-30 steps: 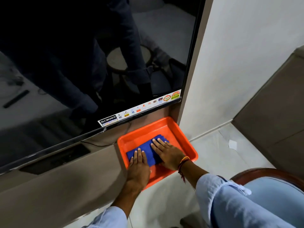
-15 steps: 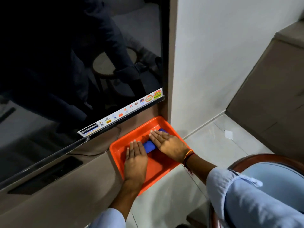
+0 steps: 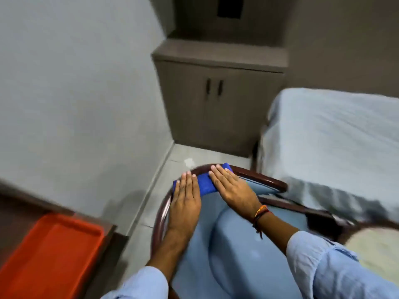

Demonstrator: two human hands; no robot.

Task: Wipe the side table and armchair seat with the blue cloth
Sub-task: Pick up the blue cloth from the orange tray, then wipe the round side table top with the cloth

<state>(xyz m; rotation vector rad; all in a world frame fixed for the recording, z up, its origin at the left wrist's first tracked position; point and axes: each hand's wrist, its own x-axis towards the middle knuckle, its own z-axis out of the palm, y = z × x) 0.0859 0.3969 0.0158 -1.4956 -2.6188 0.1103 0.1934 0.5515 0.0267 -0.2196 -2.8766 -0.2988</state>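
Observation:
The blue cloth (image 3: pixel 205 183) lies folded on the curved dark wooden rim (image 3: pixel 267 180) of the armchair. My left hand (image 3: pixel 185 201) presses flat on the cloth's left end. My right hand (image 3: pixel 232 188) presses flat on its right end, fingers reaching over the rim. Only the strip of cloth between the hands shows. The armchair's light blue seat cushion (image 3: pixel 237 244) spreads below my wrists. At the lower right edge a round pale top with a dark rim (image 3: pixel 377 249) is partly in view, blurred; it may be the side table.
An orange tray (image 3: pixel 49 255) sits on a dark wooden ledge (image 3: pixel 109 240) at the lower left. A grey two-door cabinet (image 3: pixel 216 100) stands in the far corner. A bed with a pale blue sheet (image 3: pixel 334 137) is close on the right. Grey wall to the left.
Both hands have lifted the blue cloth out of the orange tray and brought it right onto the armchair's rim. The view has swung right, away from the television.

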